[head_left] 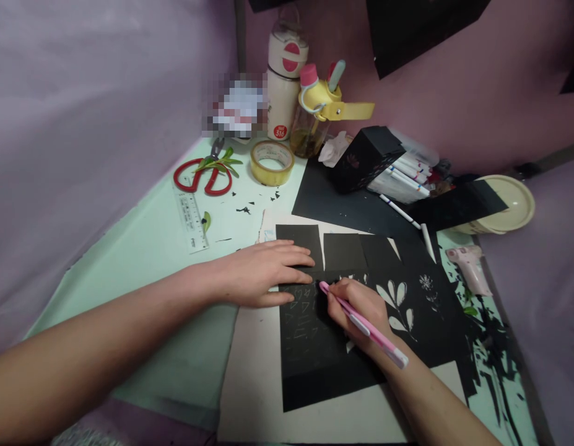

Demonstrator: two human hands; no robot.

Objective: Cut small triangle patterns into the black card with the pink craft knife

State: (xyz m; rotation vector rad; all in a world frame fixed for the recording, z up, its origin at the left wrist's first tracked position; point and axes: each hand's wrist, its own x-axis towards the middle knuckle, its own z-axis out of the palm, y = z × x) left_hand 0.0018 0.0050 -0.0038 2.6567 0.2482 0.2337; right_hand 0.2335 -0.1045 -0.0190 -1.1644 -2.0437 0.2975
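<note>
A large sheet of black card [333,384] lies on a pale board [249,378], its upper edge slit into flaps. Leaf-shaped cut-outs [398,297] show on its right part, and faint drawn outlines mark its left part. My left hand [272,272] rests flat on the card's upper left, fingers spread, holding nothing. In my right hand [361,310] a slim pink pen-style craft knife [370,331] is pinched, its handle slanting down to the right. The knife's tip meets the card just right of my left fingertips; the blade itself is too small to make out.
Red-handled scissors [217,176], a clear ruler [191,217] and a tape roll [272,163] lie at the back left. Two bottles [282,93] stand behind. A black box [368,158], markers [400,210], a round tub [509,204], a pink glue gun [470,266] and black scraps [491,371] sit right.
</note>
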